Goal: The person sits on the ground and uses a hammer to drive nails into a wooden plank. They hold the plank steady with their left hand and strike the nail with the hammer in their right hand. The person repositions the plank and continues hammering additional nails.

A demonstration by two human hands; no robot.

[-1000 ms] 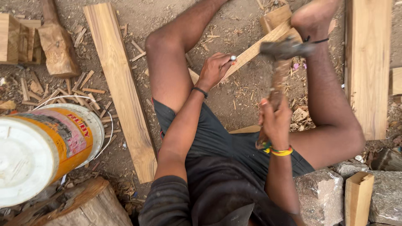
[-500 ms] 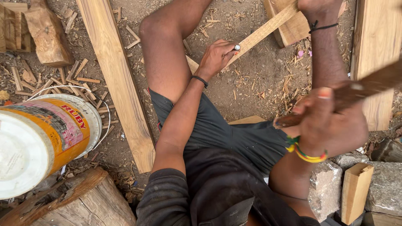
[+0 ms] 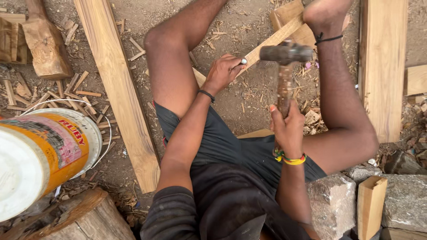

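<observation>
Head view: right hand (image 3: pixel 288 129) grips rusty hammer (image 3: pixel 284 66); left hand (image 3: pixel 224 71) pins wooden slat (image 3: pixel 271 42).

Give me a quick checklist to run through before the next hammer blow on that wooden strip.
1. Right hand grips the hammer handle firmly: ok.
2. Left hand steadies the wooden strip: ok.
3. Left fingers clear of the hammer head: ok, a gap shows between them.
4. Strip's far end pinned under the foot: ok.
5. Nail or chisel at the left fingertips: cannot tell, only a small metal glint.
6. Hammer head tight on its handle: cannot tell.
</observation>
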